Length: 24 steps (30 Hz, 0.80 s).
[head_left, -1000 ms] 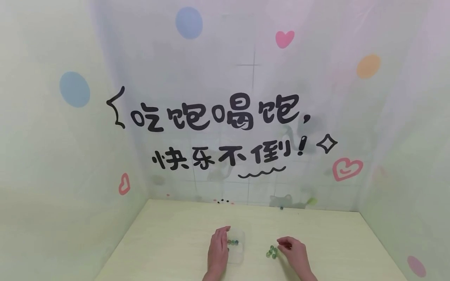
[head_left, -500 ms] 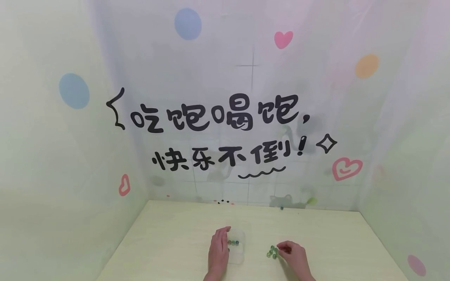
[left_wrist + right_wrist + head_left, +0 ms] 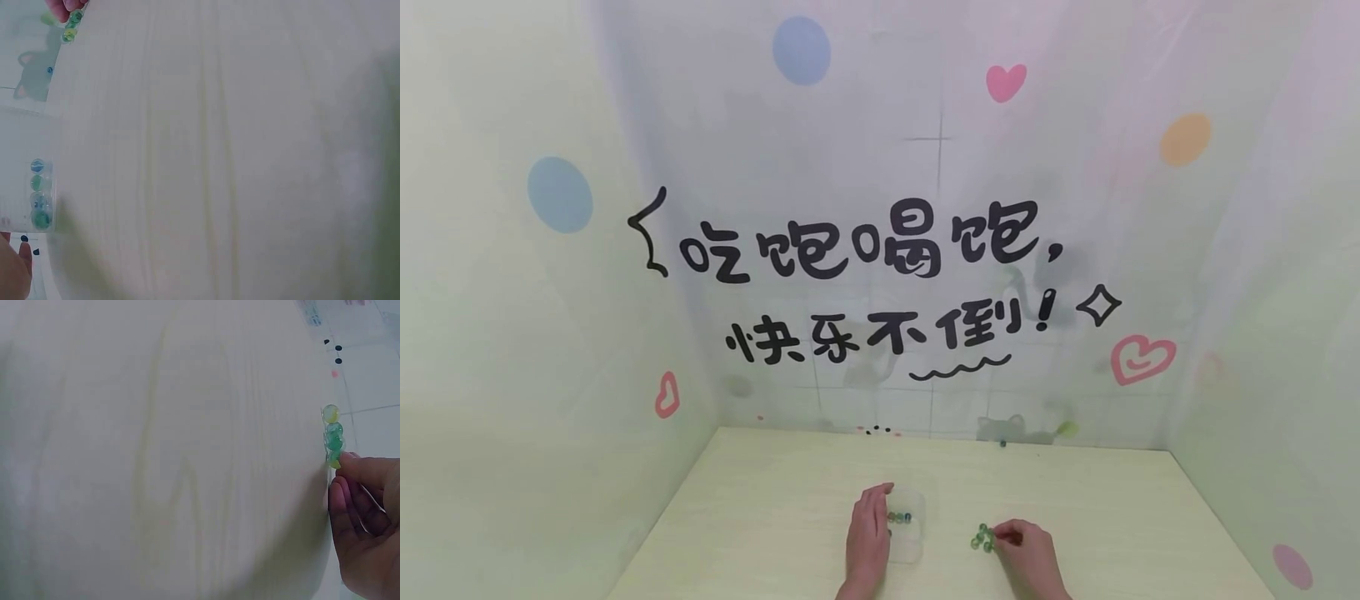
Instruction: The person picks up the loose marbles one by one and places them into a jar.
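My left hand [image 3: 867,537] rests along the left side of a clear plastic box [image 3: 912,547], its fingers nearly straight against the wall. Inside the box lie several glass marbles [image 3: 899,518], blue and green ones showing in the left wrist view; the hand hides part of the box. To the right, a small cluster of green glass marbles [image 3: 976,543] sits on the table. At its right edge my right hand [image 3: 1028,554] pinches one marble [image 3: 335,460] between thumb and index finger, beside the others. The remaining right fingers are curled in.
The pale wood-grain table [image 3: 760,517] ends at a printed curtain [image 3: 880,367] with black lettering, with more curtain on both sides. One dark blue marble [image 3: 1003,444] lies at the table's back edge, far from both hands.
The right hand has come slightly down and closer to the cluster, its fingertips now at a marble. My left hand and the box stay as they were.
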### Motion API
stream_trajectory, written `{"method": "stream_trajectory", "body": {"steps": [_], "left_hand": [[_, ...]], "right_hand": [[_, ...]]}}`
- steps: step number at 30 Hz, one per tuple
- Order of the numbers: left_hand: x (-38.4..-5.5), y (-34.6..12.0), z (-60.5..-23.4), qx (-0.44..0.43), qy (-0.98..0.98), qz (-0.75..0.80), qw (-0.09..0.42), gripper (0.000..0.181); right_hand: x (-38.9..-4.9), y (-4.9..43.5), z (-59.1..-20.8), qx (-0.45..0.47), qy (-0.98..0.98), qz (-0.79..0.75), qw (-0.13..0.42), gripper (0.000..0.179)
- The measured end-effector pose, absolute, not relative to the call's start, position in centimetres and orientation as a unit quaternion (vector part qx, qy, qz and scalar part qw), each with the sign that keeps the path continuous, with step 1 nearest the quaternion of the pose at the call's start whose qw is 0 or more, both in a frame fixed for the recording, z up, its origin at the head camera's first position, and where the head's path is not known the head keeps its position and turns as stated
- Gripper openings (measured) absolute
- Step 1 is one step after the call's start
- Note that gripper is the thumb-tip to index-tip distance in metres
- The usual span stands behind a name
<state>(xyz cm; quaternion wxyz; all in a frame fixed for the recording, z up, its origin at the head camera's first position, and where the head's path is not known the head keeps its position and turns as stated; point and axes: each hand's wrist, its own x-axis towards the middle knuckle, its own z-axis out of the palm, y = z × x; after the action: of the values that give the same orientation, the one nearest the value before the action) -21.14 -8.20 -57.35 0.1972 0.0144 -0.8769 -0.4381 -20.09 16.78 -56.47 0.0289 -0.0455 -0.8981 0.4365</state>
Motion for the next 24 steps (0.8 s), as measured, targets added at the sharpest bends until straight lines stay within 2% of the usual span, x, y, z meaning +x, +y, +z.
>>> {"method": "stream_trajectory", "body": {"steps": [24], "left_hand": [[-21.08,-8.13,-57.02,0.019,-0.878,-0.438,0.190,0.036]], "right_hand": [[-20.02,16.82,-56.70,-0.036,-0.905,0.422,0.032,0.010]]}}
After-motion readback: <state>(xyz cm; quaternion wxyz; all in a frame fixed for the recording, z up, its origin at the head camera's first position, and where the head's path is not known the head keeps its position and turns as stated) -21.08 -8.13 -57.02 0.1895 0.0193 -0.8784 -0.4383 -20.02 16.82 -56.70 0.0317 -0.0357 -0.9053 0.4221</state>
